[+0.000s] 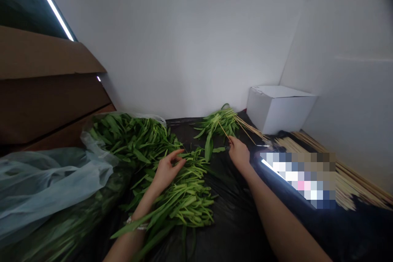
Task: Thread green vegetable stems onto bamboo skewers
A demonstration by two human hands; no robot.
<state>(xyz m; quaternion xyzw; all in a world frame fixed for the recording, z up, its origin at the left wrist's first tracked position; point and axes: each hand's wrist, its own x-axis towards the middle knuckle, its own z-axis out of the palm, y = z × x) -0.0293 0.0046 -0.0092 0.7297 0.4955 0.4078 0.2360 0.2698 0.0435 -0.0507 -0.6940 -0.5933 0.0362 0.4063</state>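
Note:
My right hand point(240, 153) pinches a thin wooden skewer point(225, 133); its far end reaches into a bunch of skewered leafy greens point(222, 118). Other skewers point(250, 127) stick out of that bunch toward the right. My left hand point(168, 171), a bracelet at its wrist, hovers at a heap of long-stemmed leafy greens point(193, 202). Its thumb and forefinger are apart, with nothing seen between them. Whether any fingers touch the stems I cannot tell.
Left of the heap lies a clear plastic bag point(61, 184) of more greens point(132, 135). Many loose skewers point(346, 188) lie at right, beside a blurred-out bright screen point(294, 180). A white box point(276, 108) stands at the back right. Black plastic point(227, 213) covers the surface. Cardboard point(46, 57) rises at left.

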